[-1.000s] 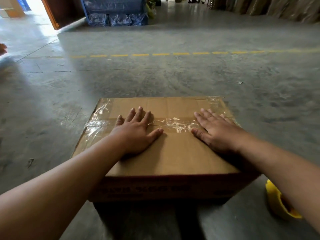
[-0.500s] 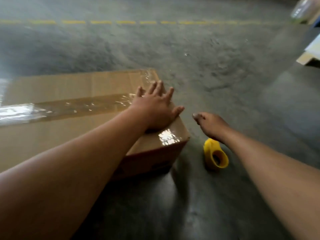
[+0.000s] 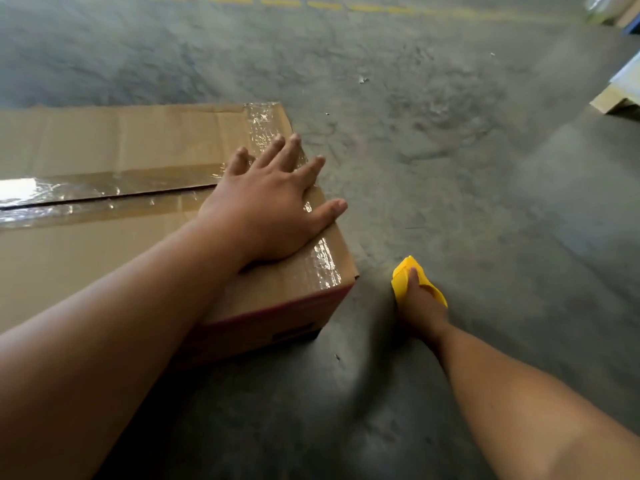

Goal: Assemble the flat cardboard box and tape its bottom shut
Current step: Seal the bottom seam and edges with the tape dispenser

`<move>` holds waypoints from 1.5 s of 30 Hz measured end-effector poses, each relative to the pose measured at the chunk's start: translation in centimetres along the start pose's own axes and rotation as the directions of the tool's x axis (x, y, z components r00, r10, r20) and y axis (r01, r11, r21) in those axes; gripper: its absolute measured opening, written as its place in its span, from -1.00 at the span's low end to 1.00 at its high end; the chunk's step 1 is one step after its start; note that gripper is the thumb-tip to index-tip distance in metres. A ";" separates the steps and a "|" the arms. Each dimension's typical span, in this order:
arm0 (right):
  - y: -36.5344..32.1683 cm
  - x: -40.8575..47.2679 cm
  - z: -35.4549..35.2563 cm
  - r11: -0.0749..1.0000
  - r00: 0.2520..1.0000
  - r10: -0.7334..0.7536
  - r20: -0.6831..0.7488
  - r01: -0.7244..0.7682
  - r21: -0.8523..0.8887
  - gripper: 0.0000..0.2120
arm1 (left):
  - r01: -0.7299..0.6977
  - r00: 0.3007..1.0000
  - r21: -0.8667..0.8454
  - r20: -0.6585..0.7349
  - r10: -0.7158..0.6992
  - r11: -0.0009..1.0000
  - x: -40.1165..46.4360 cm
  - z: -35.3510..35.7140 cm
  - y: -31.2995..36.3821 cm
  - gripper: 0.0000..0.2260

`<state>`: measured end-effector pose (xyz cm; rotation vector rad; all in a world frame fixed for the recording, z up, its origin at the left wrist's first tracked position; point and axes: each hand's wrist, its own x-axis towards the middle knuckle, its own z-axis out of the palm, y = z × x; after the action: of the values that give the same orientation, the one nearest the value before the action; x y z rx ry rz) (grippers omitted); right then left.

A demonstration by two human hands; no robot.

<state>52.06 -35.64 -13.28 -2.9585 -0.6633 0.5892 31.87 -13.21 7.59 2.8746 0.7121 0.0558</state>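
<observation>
Bare floor (image 3: 485, 168) rightward; left hand (image 3: 266, 209) flat at box (image 3: 121, 244) edge, right hand (image 3: 420, 306) grasps yellow tape dispenser (image 3: 403, 275)

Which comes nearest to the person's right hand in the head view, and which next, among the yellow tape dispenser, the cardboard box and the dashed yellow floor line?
1. Yellow tape dispenser: on the floor, touched by the right hand.
2. Cardboard box: to the left, under the left hand.
3. Dashed yellow floor line: far ahead at the top edge.
</observation>
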 end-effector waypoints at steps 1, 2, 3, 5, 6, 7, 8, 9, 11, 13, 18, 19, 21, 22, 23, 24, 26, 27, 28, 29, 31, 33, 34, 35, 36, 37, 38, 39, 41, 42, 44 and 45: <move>-0.5 0.4 -0.8 1.000 0.999 -0.028 0.017 0.028 0.013 -0.31 | 0.002 1.000 -0.007 0.000 -0.002 1.000 0.0 0.0 -0.1 -0.23; -1.1 0.6 -2.2 0.998 0.998 -0.054 0.019 0.053 0.034 -0.34 | 0.004 1.000 -0.011 0.000 -0.004 1.000 0.0 0.0 -0.1 -0.23; -2.3 0.5 -4.0 0.994 0.995 -0.096 -0.004 0.096 0.061 -0.38 | 0.007 1.000 -0.014 -0.002 -0.007 1.000 0.0 -0.1 -0.1 -0.22; -4.7 -0.2 -8.4 0.977 0.986 -0.144 -0.081 0.155 0.143 -0.47 | -0.001 1.000 -0.043 -0.013 0.001 0.999 -0.1 -0.3 -0.1 -0.23; -5.9 -0.8 -10.7 0.961 0.974 -0.158 -0.163 0.189 0.200 -0.48 | -0.008 1.000 -0.078 -0.028 0.006 0.997 -0.3 -0.5 -0.2 -0.25; -7.1 -1.3 -13.3 0.941 0.956 -0.178 -0.233 0.234 0.246 -0.48 | -0.016 0.999 -0.125 -0.052 0.010 0.992 -0.5 -0.7 -0.3 -0.28; -8.4 -1.9 -15.7 0.918 0.938 -0.196 -0.286 0.278 0.282 -0.50 | -0.020 0.997 -0.168 -0.081 0.006 0.986 -0.8 -1.1 -0.6 -0.32; -9.6 -2.5 -18.0 0.893 0.918 -0.215 -0.334 0.323 0.312 -0.53 | -0.018 0.994 -0.196 -0.107 -0.004 0.980 -1.1 -1.5 -1.0 -0.36; -12.6 -4.6 -22.5 0.775 0.871 -0.288 -0.399 0.457 0.437 -0.57 | 0.004 0.992 -0.202 -0.125 -0.030 0.979 -2.2 -2.5 -2.2 -0.43; -16.0 -7.5 -25.9 0.654 0.828 -0.361 -0.429 0.553 0.516 -0.67 | 0.032 0.990 -0.179 -0.133 -0.056 0.983 -3.7 -3.4 -4.0 -0.46; -25.0 -15.1 -28.8 0.471 0.642 -0.689 -0.337 0.750 0.465 -0.87 | 0.070 0.953 -0.462 -0.232 -0.196 0.884 -7.4 -4.3 -9.7 -0.69; -26.9 -16.3 -28.6 0.441 0.607 -0.734 -0.304 0.766 0.467 -0.84 | 0.086 0.927 -0.630 -0.233 -0.294 0.772 -8.1 -4.7 -11.0 -0.76; -30.6 -18.0 -27.7 0.397 0.550 -0.797 -0.249 0.788 0.470 -0.78 | 0.055 0.869 -0.946 -0.113 -0.481 0.321 -9.6 -6.0 -13.6 -0.76; -32.2 -18.5 -27.2 0.380 0.529 -0.817 -0.227 0.792 0.477 -0.74 | 0.047 0.857 -0.995 -0.004 -0.516 0.085 -10.4 -6.7 -15.0 -0.70; -33.4 -19.1 -26.7 0.364 0.511 -0.833 -0.213 0.795 0.485 -0.71 | 0.067 0.855 -0.994 0.102 -0.509 -0.087 -11.3 -7.3 -16.1 -0.61; -34.8 -19.5 -26.2 0.346 0.488 -0.849 -0.200 0.802 0.487 -0.67 | 0.100 0.856 -0.976 0.183 -0.483 -0.192 -12.3 -7.8 -17.5 -0.52; -37.1 -20.3 -25.2 0.321 0.454 -0.874 -0.172 0.807 0.495 -0.68 | 0.144 0.875 -0.944 0.262 -0.408 -0.297 -14.5 -8.3 -19.8 -0.44; -38.0 -20.7 -24.7 0.308 0.437 -0.885 -0.159 0.808 0.503 -0.72 | 0.147 0.886 -0.931 0.273 -0.374 -0.333 -15.4 -8.3 -20.6 -0.43; -38.9 -21.0 -24.3 0.295 0.419 -0.896 -0.146 0.808 0.509 -0.75 | 0.139 0.897 -0.921 0.273 -0.347 -0.365 -16.1 -8.2 -21.2 -0.42; -39.7 -21.4 -23.8 0.283 0.404 -0.904 -0.139 0.810 0.513 -0.76 | 0.124 0.907 -0.912 0.264 -0.328 -0.392 -16.6 -8.1 -21.6 -0.42; -40.8 -21.7 -23.0 0.273 0.389 -0.912 -0.129 0.810 0.519 -0.76 | 0.085 0.919 -0.896 0.239 -0.313 -0.436 -17.0 -8.0 -21.9 -0.45; -41.6 -21.9 -22.3 0.277 0.402 -0.908 -0.120 0.789 0.548 -0.77 | 0.047 0.922 -0.875 0.224 -0.317 -0.482 -17.1 -7.9 -22.0 -0.50; -41.8 -21.8 -22.0 0.278 0.410 -0.904 -0.118 0.776 0.566 -0.77 | 0.031 0.921 -0.865 0.219 -0.322 -0.501 -17.3 -7.9 -22.0 -0.54; -41.9 -21.7 -21.8 0.279 0.416 -0.902 -0.115 0.766 0.580 -0.77 | 0.019 0.919 -0.856 0.218 -0.329 -0.516 -17.3 -7.8 -22.1 -0.57; -42.0 -21.6 -21.6 0.284 0.420 -0.901 -0.107 0.759 0.586 -0.75 | 0.013 0.917 -0.850 0.221 -0.333 -0.527 -17.4 -7.7 -22.2 -0.61; -42.0 -21.4 -21.4 0.292 0.423 -0.901 -0.099 0.758 0.583 -0.72 | 0.012 0.914 -0.846 0.226 -0.336 -0.534 -17.5 -7.7 -22.2 -0.64; -42.0 -21.2 -21.3 0.302 0.430 -0.898 -0.096 0.759 0.576 -0.69 | 0.013 0.911 -0.844 0.231 -0.341 -0.536 -17.5 -7.6 -22.4 -0.66; -42.0 -21.0 -21.1 0.307 0.435 -0.895 -0.096 0.759 0.574 -0.67 | 0.017 0.908 -0.846 0.236 -0.346 -0.532 -17.5 -7.6 -22.5 -0.67; -42.0 -20.9 -21.0 0.305 0.440 -0.893 -0.100 0.752 0.584 -0.67 | 0.025 0.902 -0.854 0.243 -0.356 -0.520 -17.4 -7.5 -22.7 -0.69; -42.0 -20.8 -20.9 0.305 0.443 -0.891 -0.101 0.747 0.590 -0.67 | 0.026 0.900 -0.855 0.245 -0.360 -0.517 -17.4 -7.5 -22.8 -0.70; -41.9 -20.9 -20.9 0.308 0.446 -0.889 -0.101 0.748 0.588 -0.67 | 0.034 0.896 -0.865 0.249 -0.368 -0.501 -17.3 -7.6 -23.1 -0.73; -41.9 -20.8 -20.9 0.306 0.440 -0.893 -0.098 0.752 0.584 -0.67 | 0.044 0.892 -0.871 0.255 -0.373 -0.489 -17.3 -7.6 -23.2 -0.74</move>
<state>25.70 -5.76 18.97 -1.6016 -1.5749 0.8167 5.27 0.17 10.98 0.7458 0.6673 0.6051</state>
